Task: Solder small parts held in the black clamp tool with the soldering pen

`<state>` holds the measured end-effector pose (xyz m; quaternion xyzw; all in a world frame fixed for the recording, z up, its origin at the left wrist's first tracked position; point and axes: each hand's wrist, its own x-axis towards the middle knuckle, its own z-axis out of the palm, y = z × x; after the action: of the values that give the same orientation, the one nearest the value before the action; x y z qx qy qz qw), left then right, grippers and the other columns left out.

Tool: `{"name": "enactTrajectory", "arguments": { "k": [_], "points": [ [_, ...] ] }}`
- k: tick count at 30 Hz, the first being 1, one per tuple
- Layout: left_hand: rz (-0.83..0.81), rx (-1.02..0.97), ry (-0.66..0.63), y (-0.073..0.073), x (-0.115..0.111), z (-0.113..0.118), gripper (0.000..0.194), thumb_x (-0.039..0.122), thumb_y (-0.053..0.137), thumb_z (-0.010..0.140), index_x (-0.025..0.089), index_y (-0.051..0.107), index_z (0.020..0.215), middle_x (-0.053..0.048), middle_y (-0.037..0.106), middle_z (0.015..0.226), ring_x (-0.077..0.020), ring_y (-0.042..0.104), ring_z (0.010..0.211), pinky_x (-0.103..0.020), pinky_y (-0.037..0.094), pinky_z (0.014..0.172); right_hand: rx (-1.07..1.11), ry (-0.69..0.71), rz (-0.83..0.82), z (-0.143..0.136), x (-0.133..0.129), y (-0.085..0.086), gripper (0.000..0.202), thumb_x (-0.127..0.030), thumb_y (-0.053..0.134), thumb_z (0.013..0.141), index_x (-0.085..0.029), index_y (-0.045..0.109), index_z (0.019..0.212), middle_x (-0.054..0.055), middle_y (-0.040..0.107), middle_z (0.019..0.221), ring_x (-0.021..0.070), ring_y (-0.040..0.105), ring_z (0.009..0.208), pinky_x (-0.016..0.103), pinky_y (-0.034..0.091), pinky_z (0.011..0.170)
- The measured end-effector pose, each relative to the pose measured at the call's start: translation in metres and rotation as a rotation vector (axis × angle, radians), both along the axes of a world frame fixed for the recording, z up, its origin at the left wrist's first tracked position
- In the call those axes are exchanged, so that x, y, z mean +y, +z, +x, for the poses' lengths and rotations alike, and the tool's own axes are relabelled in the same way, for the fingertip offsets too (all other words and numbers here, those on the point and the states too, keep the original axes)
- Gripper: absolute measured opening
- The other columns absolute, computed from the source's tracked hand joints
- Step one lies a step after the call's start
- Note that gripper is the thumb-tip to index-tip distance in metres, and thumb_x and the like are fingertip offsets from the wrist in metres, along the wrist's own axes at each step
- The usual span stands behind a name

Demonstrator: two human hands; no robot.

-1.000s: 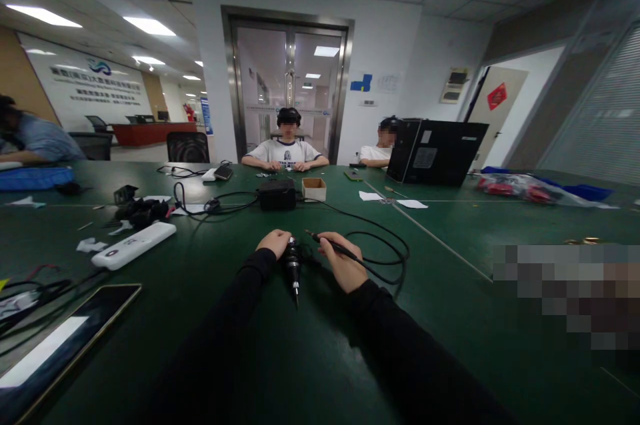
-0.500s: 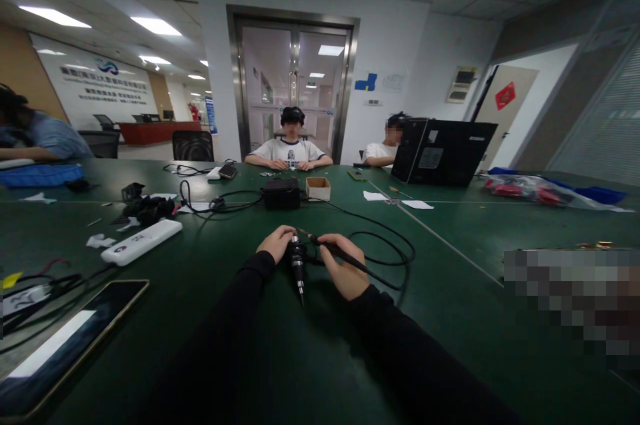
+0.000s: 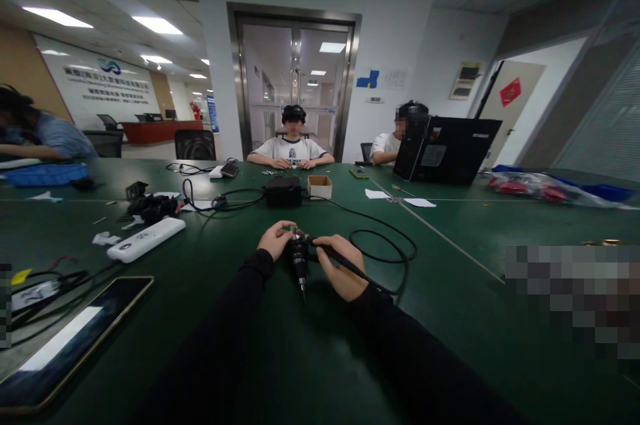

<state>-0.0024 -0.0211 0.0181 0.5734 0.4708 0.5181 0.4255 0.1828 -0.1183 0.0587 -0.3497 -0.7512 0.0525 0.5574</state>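
My right hand (image 3: 343, 266) holds a black pen-like tool (image 3: 345, 261) with a cable running from its rear end. The tool's tip points left, towards the top of a black cylindrical tool (image 3: 299, 260) with a pointed metal tip facing me. My left hand (image 3: 275, 240) is closed at the upper left of that cylinder, fingertips pinching a small greenish piece (image 3: 293, 230), too small to make out well. Beyond the hands are a black box (image 3: 283, 192) and a small open cardboard box (image 3: 319, 187).
On the left lie a phone (image 3: 75, 345), a white power strip (image 3: 147, 240) and tangled black cables (image 3: 159, 209). The tool's cable (image 3: 413, 248) loops at right. Two people sit across the table (image 3: 465, 225), one beside a black computer case (image 3: 450, 150); another person is at far left.
The view has shifted slightly. The greenish piece now shows at my left fingertips, and the pen-like tool's tip is nearer the top of the cylinder.
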Motion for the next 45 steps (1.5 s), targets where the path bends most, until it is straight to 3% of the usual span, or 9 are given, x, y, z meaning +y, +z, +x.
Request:
{"name": "enactTrajectory", "arguments": {
  "k": [8,45],
  "points": [
    [0.010,-0.059,-0.041,-0.0046,0.0027,-0.0007,0.031,0.021,0.062,0.068,0.018,0.064,0.099,-0.005,0.073,0.083,-0.0174,0.067,0.078,-0.030,0.049,0.077,-0.028,0.013,0.003,0.0009,-0.0003,-0.0005,0.016,-0.015,0.053,0.084,-0.021,0.067,0.091,0.004,0.067,0.083,0.0165,0.064,0.076,0.029,0.051,0.072],
    [0.049,-0.083,-0.055,-0.0045,0.0021,-0.0018,0.034,0.028,0.068,0.067,0.017,0.062,0.098,-0.006,0.072,0.082,-0.0197,0.068,0.081,-0.037,0.050,0.087,-0.020,-0.001,-0.012,0.0007,-0.0032,0.0024,0.015,-0.017,0.053,0.084,-0.021,0.067,0.088,0.004,0.068,0.083,0.0172,0.064,0.075,0.030,0.052,0.072]
  ]
}}
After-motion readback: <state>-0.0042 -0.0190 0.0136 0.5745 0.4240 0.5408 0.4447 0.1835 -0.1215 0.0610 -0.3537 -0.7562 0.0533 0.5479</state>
